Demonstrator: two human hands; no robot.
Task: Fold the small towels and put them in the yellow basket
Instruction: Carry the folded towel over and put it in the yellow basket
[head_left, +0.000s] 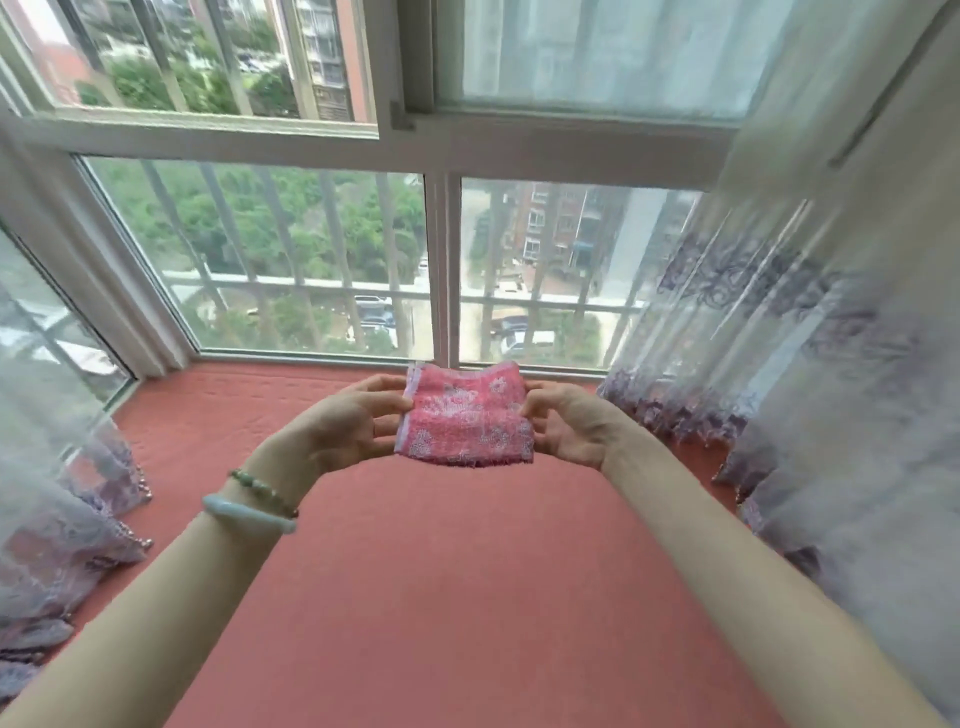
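Observation:
A small pink towel (465, 418) with a pale floral pattern and a lilac edge is held up in the air, folded into a compact rectangle. My left hand (345, 421) pinches its left side between thumb and fingers. On the opposite side my right hand (569, 423) grips the towel's right edge. Both arms stretch forward over the pink cushioned window seat (441, 597). No yellow basket is in view.
A large bay window (311, 260) with bars stands just beyond the seat. Sheer lilac-patterned curtains hang at the left (57, 509) and at the right (810, 364), their hems resting on the seat's edges.

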